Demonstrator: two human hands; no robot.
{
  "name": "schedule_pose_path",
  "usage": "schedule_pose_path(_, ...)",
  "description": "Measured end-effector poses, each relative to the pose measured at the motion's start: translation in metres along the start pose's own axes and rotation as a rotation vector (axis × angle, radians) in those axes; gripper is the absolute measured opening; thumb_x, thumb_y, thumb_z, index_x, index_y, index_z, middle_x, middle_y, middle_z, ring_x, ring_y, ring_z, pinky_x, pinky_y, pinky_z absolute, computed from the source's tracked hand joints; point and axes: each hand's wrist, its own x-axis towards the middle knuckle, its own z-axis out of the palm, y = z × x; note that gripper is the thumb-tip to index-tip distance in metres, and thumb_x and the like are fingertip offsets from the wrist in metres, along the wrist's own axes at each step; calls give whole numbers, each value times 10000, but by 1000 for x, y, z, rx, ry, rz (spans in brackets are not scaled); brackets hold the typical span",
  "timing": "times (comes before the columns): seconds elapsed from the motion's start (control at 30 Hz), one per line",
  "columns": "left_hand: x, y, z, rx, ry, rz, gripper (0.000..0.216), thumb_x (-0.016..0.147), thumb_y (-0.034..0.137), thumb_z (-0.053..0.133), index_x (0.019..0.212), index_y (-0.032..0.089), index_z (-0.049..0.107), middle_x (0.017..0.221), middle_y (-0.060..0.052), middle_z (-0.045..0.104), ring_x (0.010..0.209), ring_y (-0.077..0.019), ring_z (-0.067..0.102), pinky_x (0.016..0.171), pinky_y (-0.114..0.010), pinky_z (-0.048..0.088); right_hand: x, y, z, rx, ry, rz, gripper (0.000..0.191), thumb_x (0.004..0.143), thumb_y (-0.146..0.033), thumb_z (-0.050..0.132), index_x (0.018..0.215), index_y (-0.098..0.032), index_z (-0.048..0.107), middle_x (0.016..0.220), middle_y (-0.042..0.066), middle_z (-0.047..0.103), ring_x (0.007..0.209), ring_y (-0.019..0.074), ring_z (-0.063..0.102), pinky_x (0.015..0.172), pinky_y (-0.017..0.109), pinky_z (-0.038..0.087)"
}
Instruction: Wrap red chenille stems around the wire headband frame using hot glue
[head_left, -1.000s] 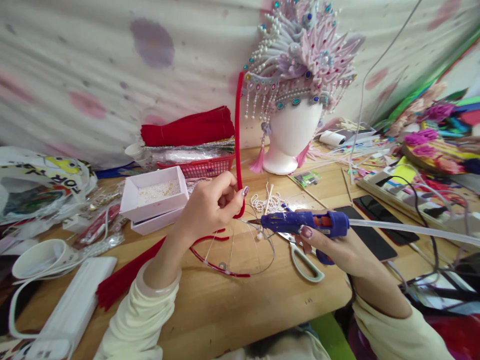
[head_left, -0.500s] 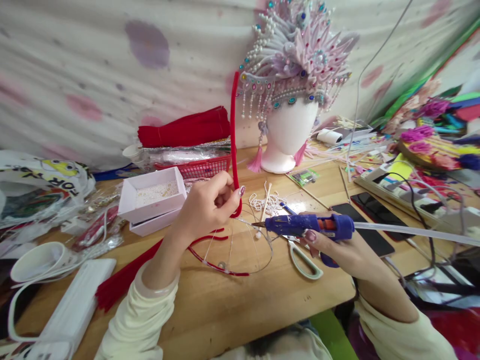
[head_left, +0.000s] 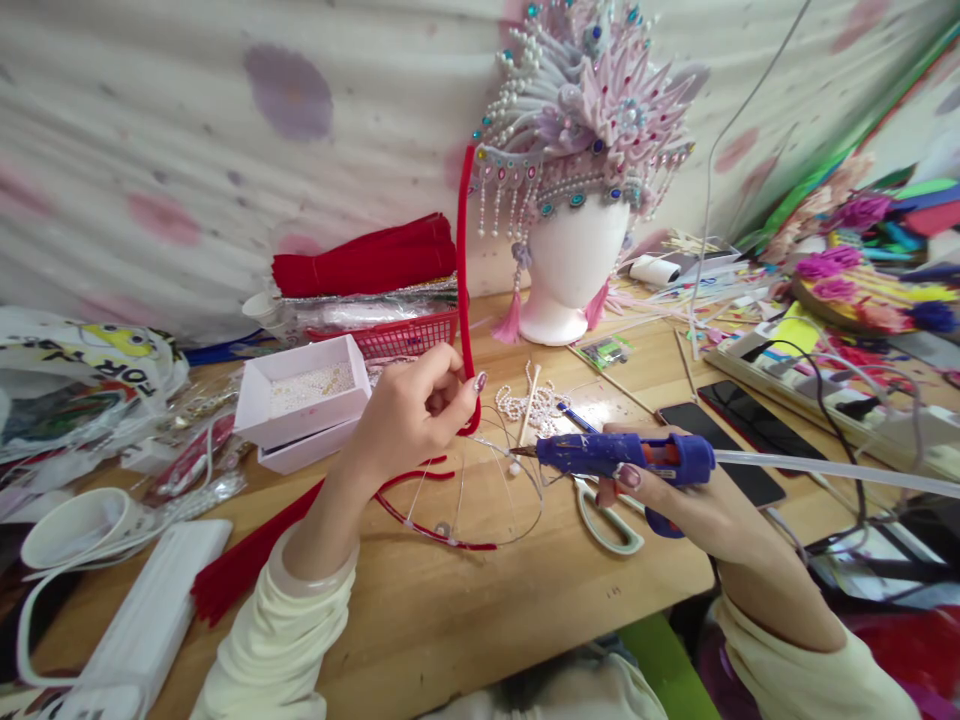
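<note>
Between the thumb and fingers of my left hand [head_left: 420, 405] is a red pipe cleaner [head_left: 464, 260], its long end standing upright and its lower end bent near the wire frame. The round wire frame [head_left: 541, 505] rests over the table, its lower left rim wrapped in red pipe cleaner. My right hand [head_left: 675, 500] is closed around a blue hot glue gun [head_left: 592, 454]; its nozzle points left, close to the frame's upper edge. A clear glue stick [head_left: 795, 466] sticks out behind the gun. Below the gun lie scissors [head_left: 611, 535] with pale handles.
A mannequin head [head_left: 574, 265] wearing a beaded headdress stands at the back. White boxes [head_left: 300, 400] with beads and a red basket [head_left: 409, 335] are at left. Red pipe cleaners [head_left: 255, 550] lie by my left forearm. Phones [head_left: 761, 430] and a power strip [head_left: 847, 405] sit at right.
The glue gun has moved slightly right, its nozzle drawing away from the wire frame's upper edge. My left hand keeps its pinch on the red pipe cleaner; the view has shifted a little.
</note>
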Motion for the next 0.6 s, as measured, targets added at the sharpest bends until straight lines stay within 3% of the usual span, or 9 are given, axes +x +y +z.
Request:
schedule_pose_path(0.3,0,-1,1,4,-9,-4,231,911,112,558,765,225,419,515,112,464,430,-48,375,451,-185,315,3,-8,2,-61,14,-6,569,834,-735,634,732,-175,634,568,15,613,498,121,520,421,212,344)
schedule_pose_path(0.6,0,0,0,2,-15,-13,219,913,127,552,773,230,420,513,98,504,428,-56,398,439,-190,318,-4,5,3,-43,40,73,645,798,-816,594,778,-177,683,590,37,642,543,154,565,469,234,404)
